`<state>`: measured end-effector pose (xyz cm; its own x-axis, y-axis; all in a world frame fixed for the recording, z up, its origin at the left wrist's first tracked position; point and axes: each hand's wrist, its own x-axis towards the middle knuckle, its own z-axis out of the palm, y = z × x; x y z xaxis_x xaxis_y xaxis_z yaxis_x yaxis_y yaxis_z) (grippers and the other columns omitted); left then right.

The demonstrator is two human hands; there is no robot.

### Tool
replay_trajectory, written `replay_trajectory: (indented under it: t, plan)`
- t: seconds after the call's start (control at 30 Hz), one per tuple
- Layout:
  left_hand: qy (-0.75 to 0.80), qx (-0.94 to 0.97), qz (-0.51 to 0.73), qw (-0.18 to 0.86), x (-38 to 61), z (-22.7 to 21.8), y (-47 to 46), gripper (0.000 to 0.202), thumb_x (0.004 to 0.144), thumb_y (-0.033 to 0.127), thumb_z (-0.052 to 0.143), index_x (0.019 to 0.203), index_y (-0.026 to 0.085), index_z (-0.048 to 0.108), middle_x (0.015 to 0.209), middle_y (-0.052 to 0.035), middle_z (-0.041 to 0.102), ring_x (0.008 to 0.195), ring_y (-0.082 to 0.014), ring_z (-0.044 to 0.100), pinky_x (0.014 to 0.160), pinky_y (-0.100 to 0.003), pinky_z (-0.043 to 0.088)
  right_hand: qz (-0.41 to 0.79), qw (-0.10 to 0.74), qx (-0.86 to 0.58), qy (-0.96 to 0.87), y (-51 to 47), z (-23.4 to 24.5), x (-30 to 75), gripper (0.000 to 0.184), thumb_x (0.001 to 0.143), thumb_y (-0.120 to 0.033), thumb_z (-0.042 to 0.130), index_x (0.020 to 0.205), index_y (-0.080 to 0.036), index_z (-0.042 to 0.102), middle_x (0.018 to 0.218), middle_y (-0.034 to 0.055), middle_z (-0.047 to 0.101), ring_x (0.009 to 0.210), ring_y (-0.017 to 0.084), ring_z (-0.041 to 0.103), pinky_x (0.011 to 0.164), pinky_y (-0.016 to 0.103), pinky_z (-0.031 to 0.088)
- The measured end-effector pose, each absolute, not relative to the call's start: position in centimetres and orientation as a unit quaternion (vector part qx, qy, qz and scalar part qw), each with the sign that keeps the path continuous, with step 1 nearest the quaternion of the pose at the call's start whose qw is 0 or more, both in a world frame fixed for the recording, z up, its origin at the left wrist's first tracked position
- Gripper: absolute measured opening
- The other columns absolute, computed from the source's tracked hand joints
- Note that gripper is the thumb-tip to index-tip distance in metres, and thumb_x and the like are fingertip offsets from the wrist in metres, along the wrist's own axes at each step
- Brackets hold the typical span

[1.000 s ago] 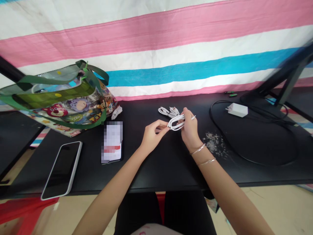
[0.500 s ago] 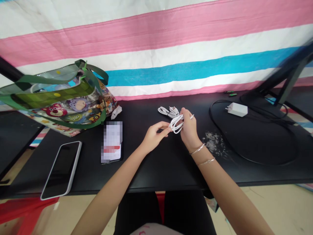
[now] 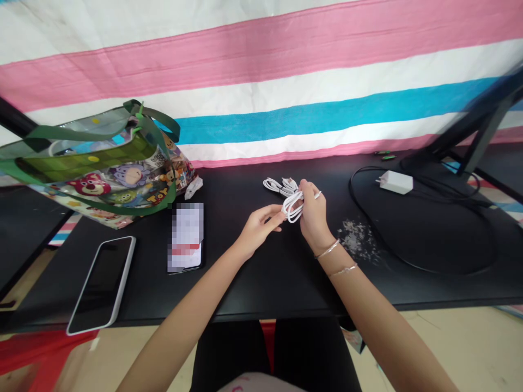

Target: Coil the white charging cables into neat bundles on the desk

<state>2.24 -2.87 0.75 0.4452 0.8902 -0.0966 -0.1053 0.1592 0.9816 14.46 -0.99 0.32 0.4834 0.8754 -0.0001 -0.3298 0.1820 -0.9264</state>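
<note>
A looped white cable (image 3: 291, 209) is held between my two hands above the black table (image 3: 261, 272). My right hand (image 3: 314, 215) is closed round the right side of the coil, and a short white end pokes out past its thumb. From the left, my left hand (image 3: 263, 226) pinches the edge of the loops between thumb and fingers. Just behind them a second white cable (image 3: 274, 185), bundled with a dark tie, lies on the table.
A clear cartoon bag (image 3: 122, 179) with green handles stands at the left. Near it lie a lit phone (image 3: 187, 237) and a dark-screened phone (image 3: 102, 283). On the right are a white charger (image 3: 395, 182), a black cord (image 3: 379, 247) and pale scraps (image 3: 357, 239).
Both hands and the held cable stay almost in place, with only a very slight shift left. Their grip looks the same.
</note>
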Motion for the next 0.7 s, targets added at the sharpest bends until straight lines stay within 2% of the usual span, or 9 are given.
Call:
replay_trajectory:
  t: [0.17, 0.37, 0.5, 0.7]
  plan:
    - [0.356, 0.526, 0.355, 0.686, 2.29, 0.83, -2.92, 0.039, 0.063, 0.049, 0.072, 0.079, 0.015, 0.064, 0.080, -0.0017, 0.062, 0.080, -0.0129, 0.056, 0.064, -0.020, 0.046, 0.435, 0.699, -0.484, -0.295, -1.22, 0.59, 14.46, 0.048, 0.062, -0.055, 0.070, 0.050, -0.022, 0.038, 0.038, -0.0115, 0.029, 0.036, 0.005, 0.027, 0.037, 0.021, 0.022]
    - [0.355, 0.558, 0.331, 0.673, 2.28, 0.74, -2.91, 0.033, 0.069, 0.047, 0.067, 0.080, 0.016, 0.063, 0.080, -0.0014, 0.060, 0.081, -0.0131, 0.056, 0.065, -0.021, 0.046, 0.435, 0.685, -0.509, -0.286, -1.45, 1.03, 14.41, 0.043, 0.072, -0.045, 0.065, 0.049, -0.021, 0.039, 0.040, -0.0098, 0.033, 0.036, 0.004, 0.028, 0.036, 0.019, 0.022]
    - [0.363, 0.564, 0.333, 0.662, 2.35, 0.77, -3.02, 0.036, 0.071, 0.051, 0.063, 0.077, 0.016, 0.061, 0.076, -0.0010, 0.058, 0.078, -0.0125, 0.054, 0.063, -0.021, 0.045, 0.440, 0.683, -0.514, -0.275, -1.50, 1.09, 14.17, 0.042, 0.072, -0.045, 0.066, 0.049, -0.021, 0.039, 0.039, -0.0098, 0.033, 0.037, 0.005, 0.030, 0.036, 0.019, 0.023]
    - [0.373, 0.547, 0.329, 0.674, 2.38, 1.16, -3.14, 0.045, 0.065, 0.061, 0.063, 0.069, 0.017, 0.056, 0.067, 0.0017, 0.050, 0.069, -0.0100, 0.049, 0.060, -0.020, 0.043, 0.448, 0.683, -0.510, -0.271, -1.56, 1.22, 13.98, 0.041, 0.068, -0.044, 0.068, 0.049, -0.021, 0.040, 0.037, -0.0102, 0.034, 0.035, 0.004, 0.029, 0.035, 0.019, 0.022]
